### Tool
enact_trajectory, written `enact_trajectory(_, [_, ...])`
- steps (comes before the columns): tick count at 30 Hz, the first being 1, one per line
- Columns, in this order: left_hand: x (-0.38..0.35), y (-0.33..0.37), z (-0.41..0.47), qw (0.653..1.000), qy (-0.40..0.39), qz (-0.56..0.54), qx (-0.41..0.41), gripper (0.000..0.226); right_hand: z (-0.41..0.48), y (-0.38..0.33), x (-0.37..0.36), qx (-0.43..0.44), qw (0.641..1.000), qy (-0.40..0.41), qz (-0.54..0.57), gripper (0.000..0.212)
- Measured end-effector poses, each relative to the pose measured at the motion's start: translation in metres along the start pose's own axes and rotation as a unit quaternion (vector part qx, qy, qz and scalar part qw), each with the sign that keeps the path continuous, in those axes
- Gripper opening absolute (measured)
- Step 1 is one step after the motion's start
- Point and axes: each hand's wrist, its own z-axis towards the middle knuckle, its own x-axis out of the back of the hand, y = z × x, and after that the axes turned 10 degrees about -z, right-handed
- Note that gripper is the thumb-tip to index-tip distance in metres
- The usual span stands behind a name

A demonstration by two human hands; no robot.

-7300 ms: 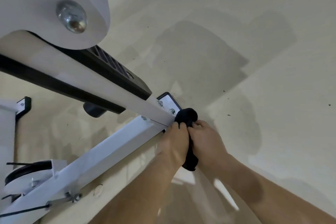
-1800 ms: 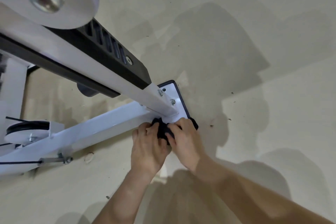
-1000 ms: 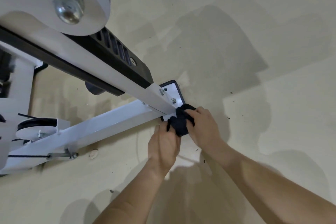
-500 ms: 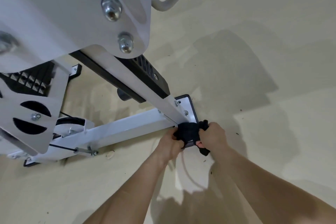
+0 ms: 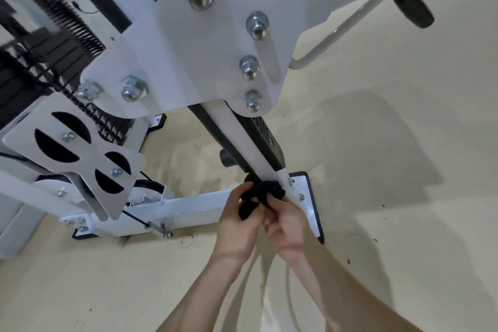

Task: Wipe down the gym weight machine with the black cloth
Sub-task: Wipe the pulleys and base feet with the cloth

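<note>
The white gym weight machine (image 5: 204,56) fills the upper left, its slanted post (image 5: 242,140) running down to a floor beam (image 5: 188,210) and a foot plate (image 5: 310,197). A bunched black cloth (image 5: 258,194) sits at the base of the post, where post and beam meet. My left hand (image 5: 237,221) grips the cloth from the left, fingers curled round it. My right hand (image 5: 288,221) pinches the cloth's right side, just in front of the foot plate. Part of the cloth is hidden between my hands.
A white bar with a black grip (image 5: 413,11) sticks out at the upper right. A perforated plate (image 5: 78,159), a pulley (image 5: 145,188) and a cable bolt (image 5: 161,229) crowd the left. A black weight stack (image 5: 24,62) stands behind. Beige floor (image 5: 390,170) lies to the right.
The view has tilted up, so more of the upper frame and the handle show. Both hands with the cloth have shifted left along the joint, from the foot plate's front to the post's base.
</note>
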Motion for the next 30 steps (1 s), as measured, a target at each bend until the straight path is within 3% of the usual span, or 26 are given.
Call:
enact_trajectory(3, [0.008, 0.030, -0.009, 0.995, 0.005, 0.035, -0.091, 0.042, -0.015, -0.008, -0.025, -0.009, 0.998, -0.050, 0.021, 0.040])
enact_trajectory(7, [0.015, 0.055, -0.027, 0.976, 0.012, 0.107, -0.190, 0.045, -0.035, -0.030, -0.048, -0.010, 0.997, -0.058, 0.050, 0.029])
enact_trajectory(10, [0.022, 0.072, -0.027, 0.958, 0.051, 0.106, -0.260, 0.049, -0.052, -0.048, -0.073, 0.035, 0.995, -0.086, 0.020, 0.022])
enact_trajectory(16, [0.030, 0.102, -0.022, 0.914, 0.081, 0.208, -0.339, 0.050, -0.075, -0.054, -0.102, 0.067, 0.993, -0.079, -0.061, 0.016])
enact_trajectory(20, [0.032, 0.117, -0.025, 0.891, 0.116, 0.236, -0.370, 0.051, -0.091, -0.053, -0.128, 0.076, 0.985, -0.144, -0.052, 0.035])
enact_trajectory(23, [0.036, 0.135, -0.029, 0.865, 0.138, 0.255, -0.409, 0.041, -0.105, -0.057, -0.144, 0.127, 0.975, -0.160, -0.085, 0.026])
enact_trajectory(27, [0.045, 0.162, -0.033, 0.844, 0.161, 0.263, -0.439, 0.038, -0.119, -0.069, -0.165, 0.232, 0.940, -0.158, -0.193, 0.021])
enact_trajectory(30, [0.053, 0.185, -0.026, 0.840, 0.205, 0.227, -0.449, 0.027, -0.126, -0.079, -0.179, 0.357, 0.876, -0.134, -0.296, 0.022])
